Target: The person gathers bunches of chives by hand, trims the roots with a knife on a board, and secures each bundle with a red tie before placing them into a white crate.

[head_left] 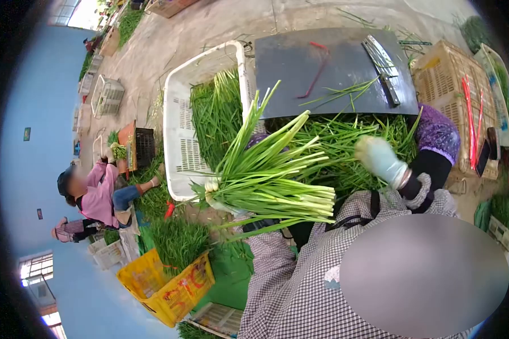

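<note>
We note the board (283, 73) as smooth and matt, lightly scuffed; its material we cannot tell. We record the knife blade (380, 58) as glossy metal. The white crate (177, 130) and yellow crate (175, 296) read as moulded plastic, the yellow one with a slight sheen. We see soft, matt checked cloth on the sleeve (271, 248). The stalks (288, 176) look smooth, faintly glossy; the floor (305, 14), rough and dull.

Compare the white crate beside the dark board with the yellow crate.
Markings: white crate shows none; yellow crate has red ones.
Fill: white crate's greens lie below its rim; yellow crate's greens rise above its rim.
Shared: both open-topped.
</note>
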Action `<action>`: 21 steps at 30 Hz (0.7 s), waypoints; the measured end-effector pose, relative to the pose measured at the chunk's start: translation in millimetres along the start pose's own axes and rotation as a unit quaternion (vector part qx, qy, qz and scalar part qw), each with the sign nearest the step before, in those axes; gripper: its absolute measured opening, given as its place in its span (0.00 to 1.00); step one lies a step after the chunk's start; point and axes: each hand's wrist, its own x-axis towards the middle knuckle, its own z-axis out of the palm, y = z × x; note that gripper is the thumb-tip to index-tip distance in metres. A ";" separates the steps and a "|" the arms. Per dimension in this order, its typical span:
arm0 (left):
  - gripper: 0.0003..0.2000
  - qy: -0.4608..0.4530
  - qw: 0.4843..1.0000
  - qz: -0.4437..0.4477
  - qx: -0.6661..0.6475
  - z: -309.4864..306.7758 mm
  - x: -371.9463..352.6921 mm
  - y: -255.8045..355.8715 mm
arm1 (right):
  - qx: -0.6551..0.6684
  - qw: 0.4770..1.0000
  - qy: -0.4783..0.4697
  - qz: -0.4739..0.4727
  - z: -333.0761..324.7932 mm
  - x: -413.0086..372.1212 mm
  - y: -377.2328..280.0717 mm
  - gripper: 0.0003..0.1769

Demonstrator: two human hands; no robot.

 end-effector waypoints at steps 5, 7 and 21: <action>0.20 -0.017 0.986 0.063 0.152 1.2 -6.4 -1.8 | 0.253 0.954 0.146 -0.071 -10.7 -11.8 12.3 0.27; 0.21 -0.027 0.979 0.078 0.188 2.2 -5.9 -3.3 | 0.501 0.852 0.099 -0.116 -42.1 8.0 -32.8 0.28; 0.26 -0.024 0.946 0.178 0.270 13.3 -9.0 -0.1 | 0.924 0.353 0.116 -0.091 -26.8 27.6 -45.7 0.08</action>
